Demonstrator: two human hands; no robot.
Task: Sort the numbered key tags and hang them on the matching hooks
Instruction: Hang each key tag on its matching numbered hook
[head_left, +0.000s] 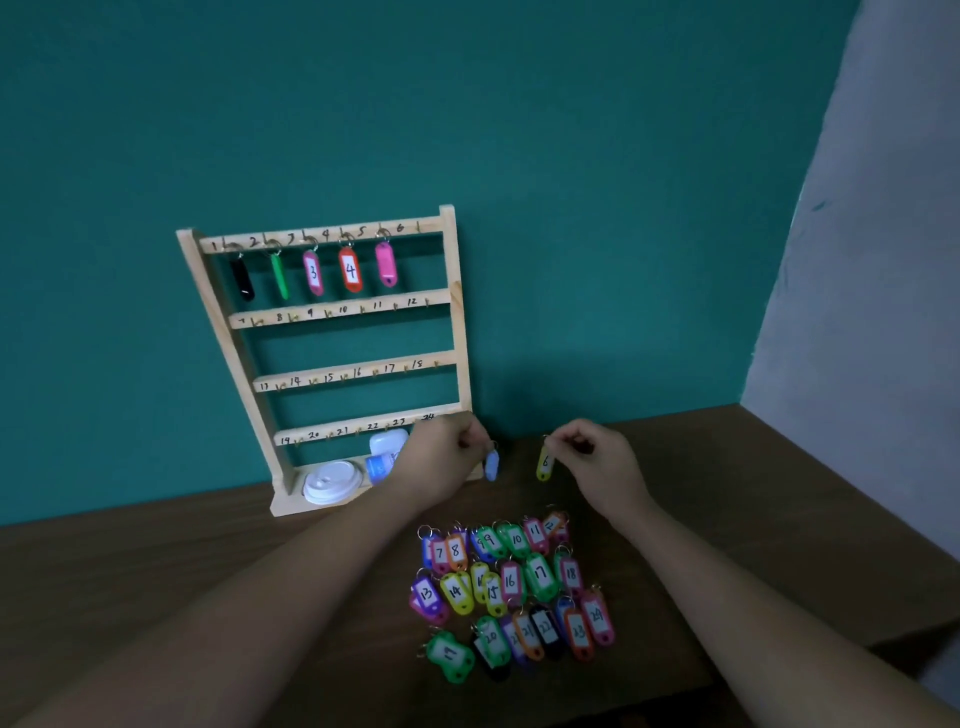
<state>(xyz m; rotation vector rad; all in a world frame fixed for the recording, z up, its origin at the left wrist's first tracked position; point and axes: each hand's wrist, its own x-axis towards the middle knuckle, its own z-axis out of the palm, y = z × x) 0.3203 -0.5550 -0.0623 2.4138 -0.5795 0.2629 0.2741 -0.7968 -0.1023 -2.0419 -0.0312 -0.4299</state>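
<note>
Key tags (511, 587) of glossy coloured plastic, each a rounded oblong with a white paper label and a thin metal split ring, lie in three loose rows on the dark wood-grain table (156, 571). They overlap at their edges. Handwritten numbers from 7 to 24 can be read on most, though a few labels are half covered by neighbours.

Just beyond them the left hand (447, 457) pinches the ring of a blue tag (491, 464) between curled fingertips. This tag hangs free with its label turned away, so its number is unreadable. The right hand (597, 457) likewise pinches the ring of a yellow tag (544, 464), which dangles showing what looks like a 6. The two held tags hang near each other but apart, above the table.

Behind the left hand a pale wooden rack (458, 332) stands against the matt teal wall (571, 156). It has four flat rails with small brass-coloured hooks and inked numbers 1 to 24. Five tags hang from the top rail. The black tag (241, 279) and green tag (279, 275) are turned edge-on, faces hidden. Next come the pink tag marked 3 (312, 273), the orange-red tag marked 4 (350, 270) and a plain pink tag (385, 265) showing only its back.

On the rack's base sit a round white plastic lid (332, 480) and a small blue-and-white container (387, 452). The container is partly hidden by the left hand, which also covers the right end of the bottom rail. Both forearms are cut off by the lower edge
</note>
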